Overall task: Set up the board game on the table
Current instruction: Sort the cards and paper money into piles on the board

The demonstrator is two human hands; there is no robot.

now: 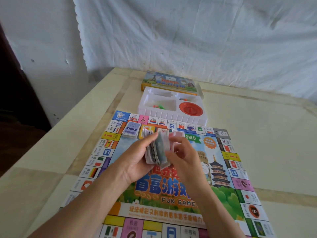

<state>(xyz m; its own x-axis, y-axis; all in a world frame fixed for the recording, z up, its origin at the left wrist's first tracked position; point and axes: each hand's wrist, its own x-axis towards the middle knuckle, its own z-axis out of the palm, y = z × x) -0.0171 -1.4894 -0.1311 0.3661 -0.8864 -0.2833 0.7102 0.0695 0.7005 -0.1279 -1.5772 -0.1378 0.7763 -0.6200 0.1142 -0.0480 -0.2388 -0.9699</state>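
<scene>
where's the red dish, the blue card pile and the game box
red dish (191,109), head view, on its flat middle
blue card pile (131,130), head view, on the top card's face
game box (169,81), head view, on its printed top

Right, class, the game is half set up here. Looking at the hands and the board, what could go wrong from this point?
1. The left hand holds a thick stack on edge over the board while the right hand picks at it; loose slips could slide out and scatter.
2. Falling slips might knock the blue card pile, just beyond the hands, out of square.
</scene>
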